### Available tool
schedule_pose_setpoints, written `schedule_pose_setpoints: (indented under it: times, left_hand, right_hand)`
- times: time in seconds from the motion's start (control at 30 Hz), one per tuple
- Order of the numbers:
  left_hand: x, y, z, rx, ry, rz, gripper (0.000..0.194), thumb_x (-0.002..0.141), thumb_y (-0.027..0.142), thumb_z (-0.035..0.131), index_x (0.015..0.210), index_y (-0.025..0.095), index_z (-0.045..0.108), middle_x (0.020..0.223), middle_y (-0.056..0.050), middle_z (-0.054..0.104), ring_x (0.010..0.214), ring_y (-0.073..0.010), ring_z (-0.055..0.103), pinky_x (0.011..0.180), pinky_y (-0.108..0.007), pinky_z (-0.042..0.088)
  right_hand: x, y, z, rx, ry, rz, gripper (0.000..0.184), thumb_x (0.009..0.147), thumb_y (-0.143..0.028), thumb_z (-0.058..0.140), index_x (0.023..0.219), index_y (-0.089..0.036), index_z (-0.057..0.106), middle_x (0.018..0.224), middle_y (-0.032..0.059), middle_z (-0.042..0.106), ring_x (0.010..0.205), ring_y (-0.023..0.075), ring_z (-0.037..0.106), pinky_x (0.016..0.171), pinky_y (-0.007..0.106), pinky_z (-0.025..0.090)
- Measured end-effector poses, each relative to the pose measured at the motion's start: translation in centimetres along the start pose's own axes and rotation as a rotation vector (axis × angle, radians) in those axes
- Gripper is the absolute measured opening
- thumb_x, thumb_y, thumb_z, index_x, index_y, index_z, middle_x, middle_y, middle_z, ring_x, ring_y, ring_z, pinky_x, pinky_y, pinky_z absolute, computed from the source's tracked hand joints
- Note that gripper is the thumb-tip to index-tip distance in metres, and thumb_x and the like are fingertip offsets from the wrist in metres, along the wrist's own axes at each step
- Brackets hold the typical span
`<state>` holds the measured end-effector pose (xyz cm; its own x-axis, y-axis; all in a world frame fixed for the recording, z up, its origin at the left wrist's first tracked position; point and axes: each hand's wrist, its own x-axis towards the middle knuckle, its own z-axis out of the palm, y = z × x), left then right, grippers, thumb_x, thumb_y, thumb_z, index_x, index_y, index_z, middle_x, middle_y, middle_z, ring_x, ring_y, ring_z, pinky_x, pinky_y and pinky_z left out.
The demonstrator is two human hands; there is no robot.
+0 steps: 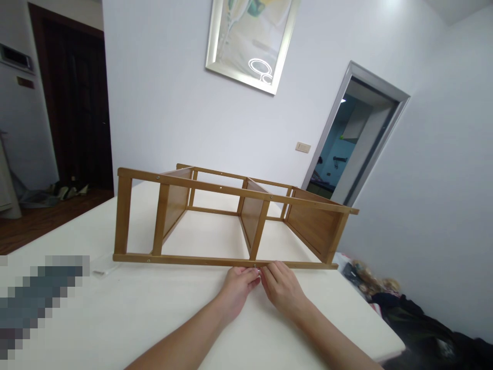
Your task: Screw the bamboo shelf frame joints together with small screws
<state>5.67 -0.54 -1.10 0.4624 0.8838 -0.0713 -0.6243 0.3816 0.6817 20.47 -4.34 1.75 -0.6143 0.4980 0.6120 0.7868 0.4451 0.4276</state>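
Observation:
A brown wooden shelf rack (185, 260) lies on its side on a white table (162, 318), with three shelf panels between its rails. My left hand (238, 289) is at the lower front rail, below the middle panel, with its fingers pinched together. Close beside it, my right hand (283, 288) has its fingers bent and pressed together against the same rail. The fingertips of both hands meet near a small fastener point (254, 265) in the rail. Whatever they pinch is too small and too covered to make out.
A clear plastic piece (106, 267) rests on the table at the left, near a blurred-out patch (42, 298). Dark cloth (423, 324) and other items are piled beyond the table's right edge. Behind the rack stands a wall with a framed picture (246, 41).

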Motion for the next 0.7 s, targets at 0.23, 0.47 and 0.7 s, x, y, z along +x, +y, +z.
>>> schedule_pose_setpoints:
  times: [0.23, 0.47, 0.7]
  left_hand:
    - [-0.1, 0.0, 0.1, -0.012, -0.022, 0.006, 0.033, 0.051, 0.026, 0.091, 0.077, 0.012, 0.076, 0.079, -0.008, 0.074, 0.080, -0.0154, 0.065, 0.085, -0.030, 0.048]
    - [-0.2, 0.2, 0.2, -0.029, -0.018, -0.002, 0.029, 0.051, 0.023, 0.091, 0.072, 0.011, 0.074, 0.077, -0.008, 0.073, 0.079, -0.0155, 0.065, 0.087, -0.031, 0.049]
    - [0.1, 0.0, -0.2, -0.020, -0.001, -0.023, 0.025, 0.055, 0.020, 0.088, 0.074, 0.010, 0.074, 0.080, -0.009, 0.073, 0.079, -0.0158, 0.065, 0.087, -0.032, 0.049]
  right_hand:
    - [0.0, -0.2, 0.2, 0.064, 0.006, 0.073, 0.024, 0.097, -0.009, 0.044, 0.080, -0.017, 0.059, 0.075, 0.0048, 0.056, 0.072, 0.0170, 0.047, 0.066, 0.030, 0.038]
    - [-0.5, -0.1, 0.6, 0.092, -0.022, 0.081, 0.023, 0.096, -0.009, 0.044, 0.081, -0.017, 0.059, 0.076, 0.0049, 0.056, 0.072, 0.0172, 0.048, 0.066, 0.030, 0.039]
    - [0.3, 0.7, -0.5, 0.112, -0.139, 0.022, 0.023, 0.094, -0.003, 0.041, 0.083, -0.016, 0.058, 0.080, 0.0053, 0.055, 0.072, 0.0178, 0.046, 0.068, 0.031, 0.037]
